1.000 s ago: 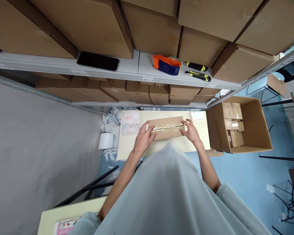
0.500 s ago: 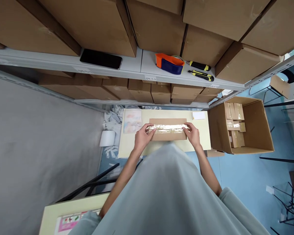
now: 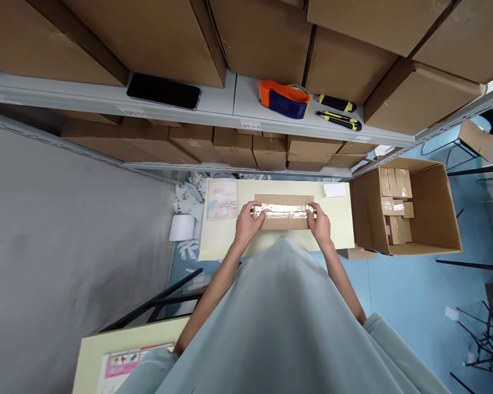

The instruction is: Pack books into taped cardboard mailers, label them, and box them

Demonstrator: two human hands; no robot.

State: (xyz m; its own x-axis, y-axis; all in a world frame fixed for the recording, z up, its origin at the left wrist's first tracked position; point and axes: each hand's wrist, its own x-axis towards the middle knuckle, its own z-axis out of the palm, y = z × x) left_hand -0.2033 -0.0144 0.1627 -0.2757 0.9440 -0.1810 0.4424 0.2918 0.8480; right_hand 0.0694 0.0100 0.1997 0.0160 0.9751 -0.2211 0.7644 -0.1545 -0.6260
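A grey shelf across the upper frame carries large boxes, a black phone and, right of centre, a tape dispenser beside two knives. More boxes line the shelf below. At centre, a cream table holds a printed sheet and white card; whether the taped box touches it is unclear. Lower left, a second table bears papers.

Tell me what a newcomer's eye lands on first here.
Probably the orange-and-blue tape dispenser on the upper shelf, left of two black-and-yellow knives. Next, the shiny tape along the cardboard parcel, held between the left hand and right hand at the pale table. Then the big open carton by the table's right end, with small boxes inside.
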